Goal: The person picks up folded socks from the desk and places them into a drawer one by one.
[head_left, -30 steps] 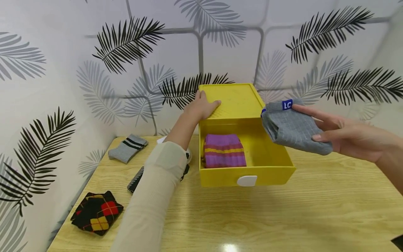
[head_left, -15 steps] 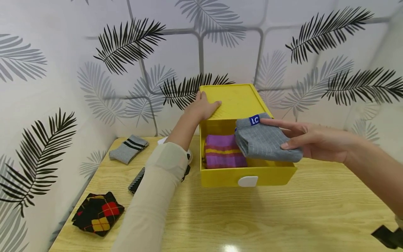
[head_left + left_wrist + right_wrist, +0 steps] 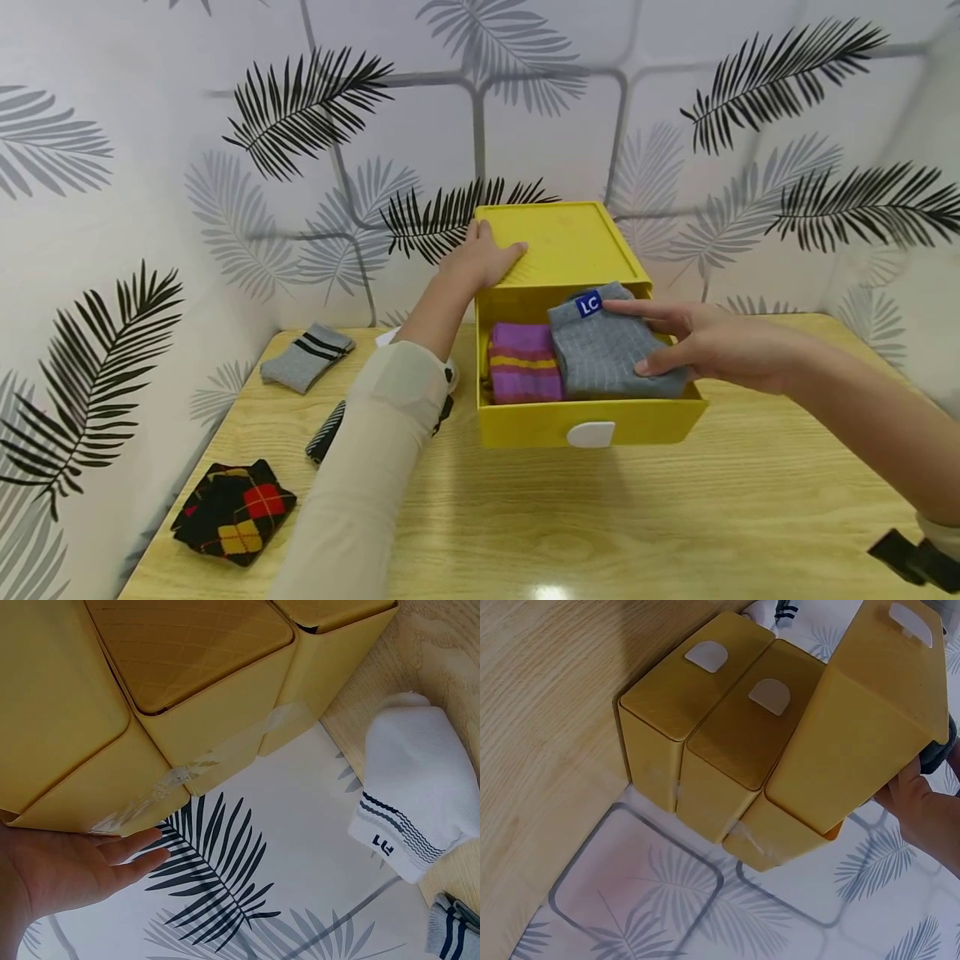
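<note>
My right hand point(image 3: 712, 342) pinches a folded grey sock point(image 3: 615, 358) with a blue LC label between thumb and fingers. The sock sits within the right part of the pulled-out yellow drawer point(image 3: 510, 429), beside a folded purple sock point(image 3: 522, 367) with yellow and dark red stripes. On the left edge of the yellow drawer unit's top point(image 3: 566, 242) rests my left hand point(image 3: 483, 257), its thumb lying across the top. In the left wrist view, straight fingers of the left hand point(image 3: 82, 866) lie along the unit. The right wrist view mostly hides the grey sock behind the drawer.
Left on the wooden table point(image 3: 570, 517) lie a grey sock with black stripes point(image 3: 303, 358), a black ribbed sock point(image 3: 325, 433) partly behind my sleeve, and an argyle sock point(image 3: 240, 512). A white sock point(image 3: 416, 780) lies beside the unit. A leaf-patterned wall point(image 3: 547, 142) stands behind.
My right hand has carried the grey sock leftward and down, from beside the drawer to inside it, next to the purple sock. The left hand has stayed on the unit.
</note>
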Tool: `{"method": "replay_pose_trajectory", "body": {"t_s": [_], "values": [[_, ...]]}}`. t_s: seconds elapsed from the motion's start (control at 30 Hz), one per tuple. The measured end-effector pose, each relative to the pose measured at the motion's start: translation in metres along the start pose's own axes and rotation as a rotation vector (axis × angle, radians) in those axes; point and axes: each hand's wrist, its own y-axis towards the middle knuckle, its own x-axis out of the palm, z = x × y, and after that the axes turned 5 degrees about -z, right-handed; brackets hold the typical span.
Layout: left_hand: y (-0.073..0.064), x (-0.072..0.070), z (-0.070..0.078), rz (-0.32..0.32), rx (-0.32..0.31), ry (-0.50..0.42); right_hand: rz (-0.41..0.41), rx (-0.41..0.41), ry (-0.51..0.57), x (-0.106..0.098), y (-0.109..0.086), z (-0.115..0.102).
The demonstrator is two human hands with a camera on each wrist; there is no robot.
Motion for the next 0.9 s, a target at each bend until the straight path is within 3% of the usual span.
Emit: {"method": "replay_pose_trajectory", "body": {"t_s": [0.3,0.43,0.57,0.73,0.9], "values": [[0.003,0.002,-0.002,0.009,0.001,-0.001,0.177,0.009,-0.513,0.015,0.007,-0.003],[0.002,0.002,-0.003,0.018,0.005,-0.002,0.205,-0.023,-0.647,0.019,0.012,0.000],[0.001,0.002,-0.003,0.022,0.006,-0.004,0.209,-0.007,-0.682,0.021,0.009,-0.001],[0.000,0.001,-0.002,0.006,0.005,-0.002,0.176,0.025,-0.635,0.023,-0.006,-0.004],[0.000,0.001,-0.001,0.003,0.012,0.000,0.165,-0.027,-0.639,0.025,-0.020,-0.006]]}}
